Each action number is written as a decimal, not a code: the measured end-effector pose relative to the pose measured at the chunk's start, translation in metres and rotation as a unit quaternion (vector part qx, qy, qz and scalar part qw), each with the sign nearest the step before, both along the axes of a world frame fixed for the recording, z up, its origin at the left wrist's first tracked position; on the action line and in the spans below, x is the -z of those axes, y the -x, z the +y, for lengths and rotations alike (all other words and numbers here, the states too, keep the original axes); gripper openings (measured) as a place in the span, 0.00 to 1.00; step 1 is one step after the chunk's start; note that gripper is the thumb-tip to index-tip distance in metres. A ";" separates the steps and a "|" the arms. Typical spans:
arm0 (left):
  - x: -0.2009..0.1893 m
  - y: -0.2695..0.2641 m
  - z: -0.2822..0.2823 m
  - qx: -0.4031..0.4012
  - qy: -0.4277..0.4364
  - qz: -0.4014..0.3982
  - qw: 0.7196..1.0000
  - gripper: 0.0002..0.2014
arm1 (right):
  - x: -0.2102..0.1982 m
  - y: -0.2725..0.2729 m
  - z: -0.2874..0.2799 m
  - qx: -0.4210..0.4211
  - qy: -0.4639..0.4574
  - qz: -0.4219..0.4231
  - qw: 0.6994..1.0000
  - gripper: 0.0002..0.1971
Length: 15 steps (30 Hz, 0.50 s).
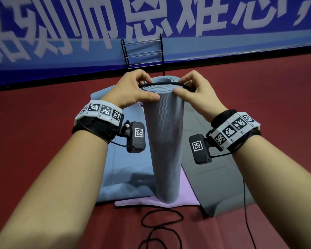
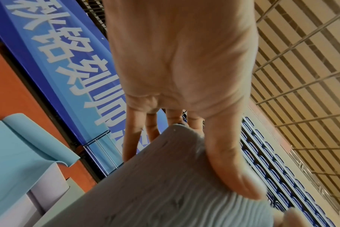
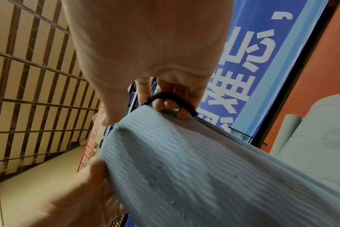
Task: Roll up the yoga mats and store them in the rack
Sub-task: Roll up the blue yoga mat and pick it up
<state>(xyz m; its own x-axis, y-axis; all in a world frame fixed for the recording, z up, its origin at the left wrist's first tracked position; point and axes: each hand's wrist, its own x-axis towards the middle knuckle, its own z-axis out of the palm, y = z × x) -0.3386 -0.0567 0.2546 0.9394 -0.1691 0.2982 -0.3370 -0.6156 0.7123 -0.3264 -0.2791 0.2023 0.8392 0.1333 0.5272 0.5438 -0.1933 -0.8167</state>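
Between your two hands stands the grey, ribbed, rolled foam yoga mat [image 1: 163, 141], upright on its end on a flat lilac mat [image 1: 185, 193] over the red floor [image 1: 34, 133]. Your left hand [image 1: 131, 88] and right hand [image 1: 196, 88] each pinch a thin black elastic loop [image 1: 162, 84], stretched across the roll's top rim, thumbs pressed on the side. How far the loop reaches behind is hard to see. Expect the foam to be light, soft and springy, likely to unwind; hold near the top edge. The black wire rack [image 1: 144, 53] waits against the blue banner [image 1: 61, 33].
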 end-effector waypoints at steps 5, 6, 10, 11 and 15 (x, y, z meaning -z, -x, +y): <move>0.001 -0.003 0.001 -0.032 -0.030 -0.016 0.999 0.26 | 0.005 -0.002 0.001 -0.031 0.032 -0.012 0.999 0.23; 0.002 -0.004 0.000 -0.046 -0.032 -0.026 0.998 0.26 | 0.006 -0.002 0.001 -0.017 0.046 -0.019 0.999 0.23; 0.010 -0.002 -0.004 -0.102 -0.043 -0.085 0.990 0.24 | 0.003 -0.001 0.000 0.055 0.142 -0.069 0.986 0.22; 0.013 -0.002 -0.006 -0.110 -0.042 -0.097 0.988 0.24 | 0.003 -0.001 0.000 0.061 0.153 -0.079 0.983 0.22; 0.019 -0.002 -0.011 -0.129 -0.015 -0.120 0.984 0.23 | 0.008 -0.002 0.002 0.062 0.155 -0.090 0.982 0.21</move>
